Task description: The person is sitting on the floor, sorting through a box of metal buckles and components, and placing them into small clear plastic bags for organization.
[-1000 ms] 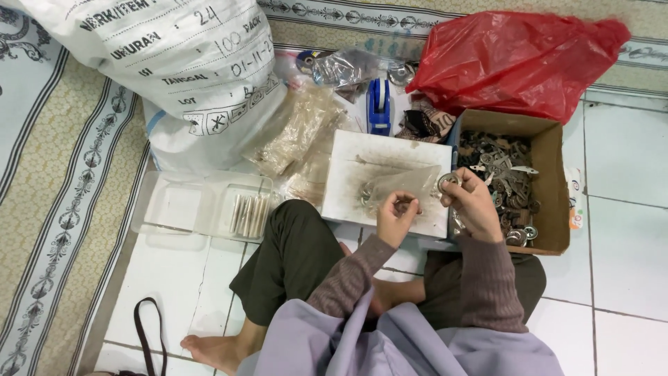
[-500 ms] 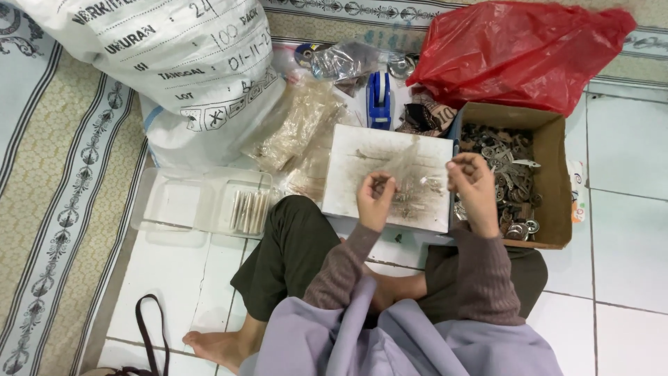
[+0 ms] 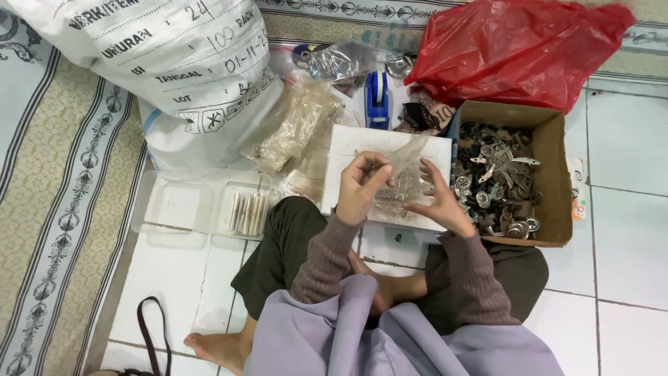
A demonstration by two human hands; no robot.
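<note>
A small clear bag point(image 3: 407, 154) is pinched by the left hand point(image 3: 362, 186), fingers pressed on its lower edge. It slants up-right toward the right hand point(image 3: 440, 202), whose spread fingers hover just beside it.

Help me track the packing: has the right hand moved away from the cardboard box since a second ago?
Yes. The right hand has moved left, off the cardboard box rim, over the white tray.

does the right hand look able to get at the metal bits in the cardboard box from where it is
Probably yes. The right hand hovers beside the open cardboard box, nothing lies between them, and the metal bits lie uncovered, though its fingers touch the clear plastic bag that the left hand holds.
</note>
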